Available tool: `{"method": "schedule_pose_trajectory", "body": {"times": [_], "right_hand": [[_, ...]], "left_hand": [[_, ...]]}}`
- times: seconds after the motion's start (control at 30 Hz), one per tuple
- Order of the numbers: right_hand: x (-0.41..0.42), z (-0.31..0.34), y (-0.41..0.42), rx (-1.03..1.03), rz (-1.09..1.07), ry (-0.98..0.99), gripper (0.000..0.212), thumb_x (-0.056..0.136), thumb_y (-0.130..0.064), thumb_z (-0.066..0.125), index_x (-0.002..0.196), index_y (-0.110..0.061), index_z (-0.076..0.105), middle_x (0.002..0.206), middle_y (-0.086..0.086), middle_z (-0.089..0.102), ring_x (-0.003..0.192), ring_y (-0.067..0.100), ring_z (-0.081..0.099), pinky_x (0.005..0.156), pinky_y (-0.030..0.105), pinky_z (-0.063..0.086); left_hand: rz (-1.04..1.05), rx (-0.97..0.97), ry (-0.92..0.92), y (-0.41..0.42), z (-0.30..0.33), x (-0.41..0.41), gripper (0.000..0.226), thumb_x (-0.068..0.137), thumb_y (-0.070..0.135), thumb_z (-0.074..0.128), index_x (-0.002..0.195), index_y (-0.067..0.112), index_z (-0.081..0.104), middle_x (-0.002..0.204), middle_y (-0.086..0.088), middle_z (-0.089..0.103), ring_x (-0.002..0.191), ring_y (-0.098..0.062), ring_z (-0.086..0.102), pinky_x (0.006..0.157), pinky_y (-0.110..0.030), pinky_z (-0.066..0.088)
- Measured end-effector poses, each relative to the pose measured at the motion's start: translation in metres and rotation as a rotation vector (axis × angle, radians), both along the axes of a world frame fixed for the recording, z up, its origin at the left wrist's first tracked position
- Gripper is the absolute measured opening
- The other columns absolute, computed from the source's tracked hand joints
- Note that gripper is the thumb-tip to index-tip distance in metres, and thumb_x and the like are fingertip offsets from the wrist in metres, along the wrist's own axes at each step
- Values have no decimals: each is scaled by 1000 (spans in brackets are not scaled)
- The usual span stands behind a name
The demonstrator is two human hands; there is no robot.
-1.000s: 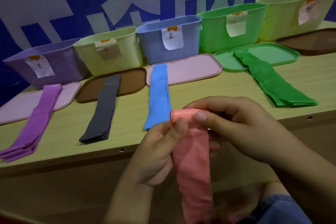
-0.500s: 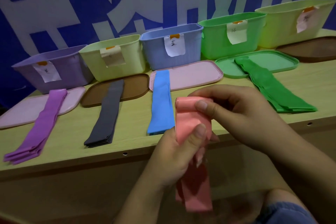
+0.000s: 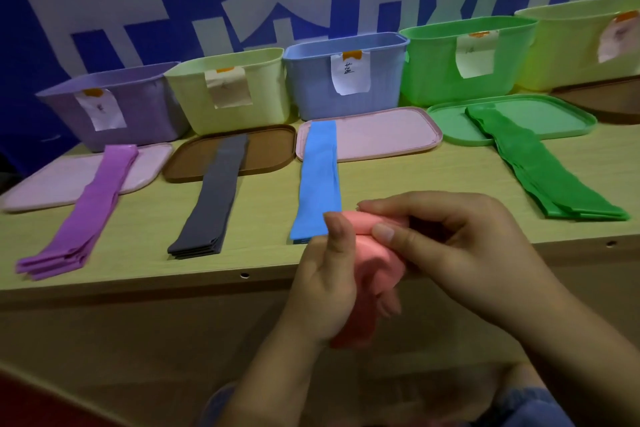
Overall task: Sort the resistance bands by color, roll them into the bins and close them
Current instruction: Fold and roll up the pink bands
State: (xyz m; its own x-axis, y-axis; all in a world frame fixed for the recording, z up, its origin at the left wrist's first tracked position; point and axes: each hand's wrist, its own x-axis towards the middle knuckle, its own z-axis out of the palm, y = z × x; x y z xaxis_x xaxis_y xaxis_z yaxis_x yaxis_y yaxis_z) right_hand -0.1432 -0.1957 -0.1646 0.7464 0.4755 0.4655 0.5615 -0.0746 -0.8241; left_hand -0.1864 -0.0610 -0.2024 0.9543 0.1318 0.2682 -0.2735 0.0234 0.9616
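1. Five open bins stand in a row at the back of a long wooden table, each bearing a paper label: a purple bin, a pale yellow-green bin, a blue bin, a green bin and a second yellow-green bin at far right.
2. Five lids lie flat before the bins — a pink lid, a brown lid, another pink lid, a green lid and a second brown lid, only partly in view.
3. Four stacks of flat bands lie sorted, far ends resting on the lids: purple bands, dark grey bands, blue bands and green bands.
4. Both hands are together over the table's near edge, clamped on a pink band. The right hand pinches the rolled top between thumb and fingers; the left hand grips the band just below, thumb raised against the roll.
5. The loose tail hangs beneath the left hand.
6. The band looks light, thin and limp — likely rubbery and springy, so the roll may uncoil if released. Best held across the roll's width, squeezing the coil shut.
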Motion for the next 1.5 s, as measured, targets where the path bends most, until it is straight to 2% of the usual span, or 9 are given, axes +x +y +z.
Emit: {"method": "schedule_pose_trajectory", "body": {"times": [0.3,0.43,0.53,0.63,0.83,1.0,1.17,1.27,1.5], "right_hand": [[4,5,-5,8,160,219,23,83,-39,56,95,-30,74,85,-2,74,72,8,67,65,22,55],[7,5,-7,-120,229,200,22,85,-36,58,96,-24,73,75,14,70,62,24,63,63,39,53],[6,6,-10,-65,156,97,19,77,-28,63,93,-25,74,81,-8,73,67,7,66,57,25,53],[1,7,-9,17,112,22,15,76,-23,66,90,-25,71,76,-19,69,64,-3,64,54,13,47],[-1,12,-7,56,17,-108,17,74,-33,70,91,-30,68,81,-23,67,73,-2,65,63,9,47],[-1,9,-5,113,-43,-88,19,73,-29,73,90,-28,67,87,-14,69,69,4,66,54,19,53],[-1,4,-2,117,-86,-158,17,75,-32,71,92,-29,66,89,-21,68,74,-3,65,60,9,49],[0,2,-1,166,-79,-85,13,75,-25,69,88,-27,68,74,-24,66,58,-3,62,49,7,43],[0,-2,0,70,-183,-300,21,80,-32,63,96,-20,68,97,-20,67,88,-4,65,77,15,52]], "left_hand": [[-126,16,50,9,3,-7,47,92,48,46,87,12,75,68,-11,73,66,-22,72,61,-26,56],[-169,112,39,20,2,-8,45,91,42,40,95,12,73,87,-6,75,86,-20,72,75,-25,55],[-218,115,74,21,4,-7,32,86,53,54,104,33,72,100,3,73,98,-13,68,83,-23,51],[-301,-110,93,20,1,-3,51,73,62,68,110,27,70,106,-5,71,102,-23,66,92,-40,52],[-341,-195,151,11,-1,0,66,60,72,70,95,16,68,97,-22,55,97,-34,53,88,-51,42],[-317,-158,177,6,6,1,56,67,73,62,89,23,71,75,-5,68,68,-18,65,67,-32,54],[-277,-5,103,3,9,-2,16,85,26,59,80,27,73,72,4,70,71,-10,67,67,-23,54],[-287,-6,82,6,5,1,30,84,13,54,86,35,74,80,8,72,79,-8,69,75,-25,55],[-422,-92,47,3,7,-1,25,95,23,48,76,14,60,61,-5,48,50,-6,43,55,-25,39]]}}
